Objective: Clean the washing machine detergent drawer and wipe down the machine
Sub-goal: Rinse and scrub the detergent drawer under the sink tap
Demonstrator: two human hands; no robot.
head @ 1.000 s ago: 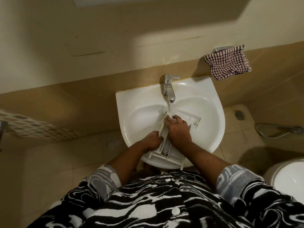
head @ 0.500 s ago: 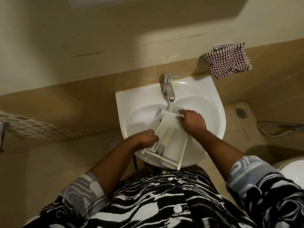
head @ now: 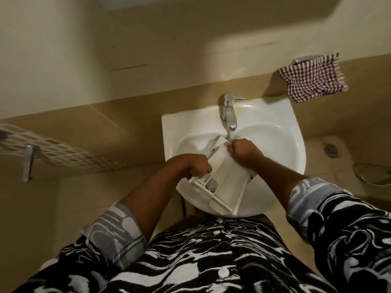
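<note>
Above white sink (head: 275,132), tan tiled wall (head: 127,115)

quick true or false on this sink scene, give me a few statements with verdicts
1. The left hand and right hand both hold the drawer over the sink. True.
2. The checked cloth is in the right hand. False: it hangs on the wall beside the sink.
3. Water runs from the tap onto the drawer's far end. True.
4. The drawer stands on the floor. False: it is held over the sink, sloping toward the tap.
</note>
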